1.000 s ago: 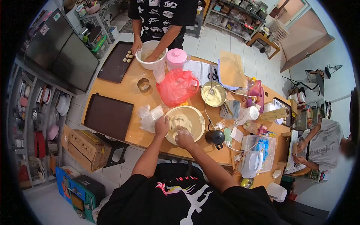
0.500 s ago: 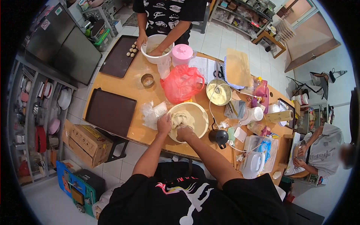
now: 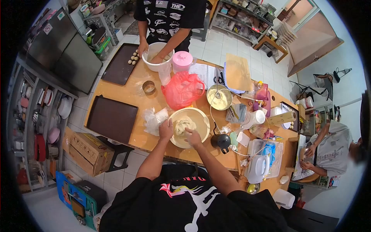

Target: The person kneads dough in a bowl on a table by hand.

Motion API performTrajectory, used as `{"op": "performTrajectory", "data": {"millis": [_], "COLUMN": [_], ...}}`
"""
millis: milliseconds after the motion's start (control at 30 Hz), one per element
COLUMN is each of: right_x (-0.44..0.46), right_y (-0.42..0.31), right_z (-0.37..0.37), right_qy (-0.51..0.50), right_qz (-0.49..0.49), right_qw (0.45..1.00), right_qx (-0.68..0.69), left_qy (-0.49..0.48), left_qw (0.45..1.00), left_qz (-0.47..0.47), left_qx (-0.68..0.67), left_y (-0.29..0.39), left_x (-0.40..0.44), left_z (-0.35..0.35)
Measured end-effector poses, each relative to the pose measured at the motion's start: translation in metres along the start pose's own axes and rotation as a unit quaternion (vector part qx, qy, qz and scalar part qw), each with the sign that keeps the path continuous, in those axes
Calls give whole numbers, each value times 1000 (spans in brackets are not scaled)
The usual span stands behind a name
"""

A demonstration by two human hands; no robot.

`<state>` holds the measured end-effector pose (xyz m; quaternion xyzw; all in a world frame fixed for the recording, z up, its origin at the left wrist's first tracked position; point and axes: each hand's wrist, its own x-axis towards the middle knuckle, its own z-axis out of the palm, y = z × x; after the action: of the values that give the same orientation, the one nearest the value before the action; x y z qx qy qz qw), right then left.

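- In the cream bowl (image 3: 202,127): dough (image 3: 183,126), right hand (image 3: 193,138) near.
- At its rim: left hand (image 3: 166,130); slack bracing could let it skid.
- Either hand's finger grip: I can't tell.

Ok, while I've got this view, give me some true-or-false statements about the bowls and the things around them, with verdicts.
1. The pale dough lies in the cream bowl. True.
2. The left hand is at the cream bowl's left side. True.
3. The right hand is over the black kettle. False: it is over the cream bowl; the kettle stands to the bowl's right.
4. The red plastic bag is hanging off the table. False: it rests on the table, beyond the cream bowl.
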<state>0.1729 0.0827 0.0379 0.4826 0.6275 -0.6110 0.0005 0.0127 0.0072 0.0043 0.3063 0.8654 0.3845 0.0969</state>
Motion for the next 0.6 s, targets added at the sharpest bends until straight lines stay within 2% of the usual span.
{"op": "performTrajectory", "data": {"millis": [33,67,100,200,300,400,500,600], "right_x": [-5,-26,-38,-33,-14,-12,-2,13], "right_y": [-6,-36,-54,-43,-19,-25,-44,-55], "right_z": [3,2,1,-12,-8,1,4,1], "right_qy": [32,59,85,42,-35,-49,-115,-176], "right_qz": [-25,-77,-127,-223,-244,-216,-130,-106], "right_qw": [994,951,865,883,874,849,827,821], "right_qx": [-99,-295,-477,-411,-418,-480,-534,-532], "left_qy": [-4,-11,-18,-19,-24,-15,-13,-18], "left_qw": [1000,1000,1000,1000,1000,1000,1000,1000], "left_qz": [1,-3,-4,-4,-8,-1,1,-6], "left_qx": [2,7,10,17,15,15,18,8], "left_y": [-1,-3,-2,3,3,-1,-3,0], "left_x": [-2,-5,-4,-1,-2,-1,-1,-1], "left_z": [-1,-1,-2,-6,-5,-2,0,-3]}}
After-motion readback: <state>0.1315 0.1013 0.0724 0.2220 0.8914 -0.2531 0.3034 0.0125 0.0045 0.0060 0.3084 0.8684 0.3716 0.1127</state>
